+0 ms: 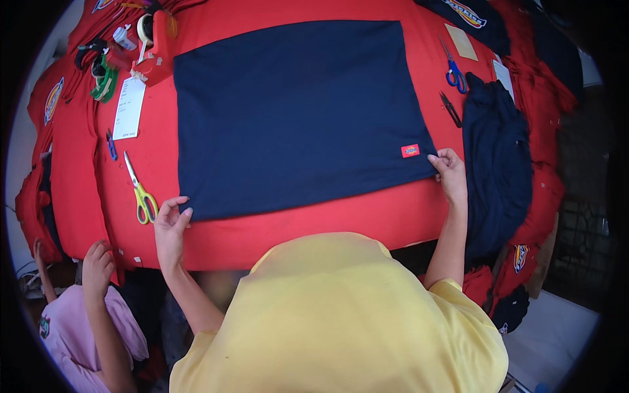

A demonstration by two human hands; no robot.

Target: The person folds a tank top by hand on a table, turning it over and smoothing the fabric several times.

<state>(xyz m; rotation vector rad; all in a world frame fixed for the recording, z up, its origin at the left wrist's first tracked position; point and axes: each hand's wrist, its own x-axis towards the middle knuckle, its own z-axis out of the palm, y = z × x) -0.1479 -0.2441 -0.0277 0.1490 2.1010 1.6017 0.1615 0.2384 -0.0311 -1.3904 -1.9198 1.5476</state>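
Observation:
A dark navy piece of fabric [295, 111] lies spread flat over the red cloth on the table, a small red label [410, 150] near its lower right corner. At the near left corner my left hand [171, 229] pinches the fabric's edge between thumb and fingers. My right hand [451, 171] grips the near right corner in the same way, just beside the label. Left of the fabric, close to my left hand, lie yellow-handled scissors [143, 196] with the blades pointing away from me.
Upper left are a red tape dispenser [157, 56], a green tape dispenser [103, 80], a white paper [129, 108] and blue thread snips [111, 145]. Blue-handled scissors [453, 72], black snips [451, 109] and a navy garment pile [496, 157] lie right. Another person's hand [98, 265] is lower left.

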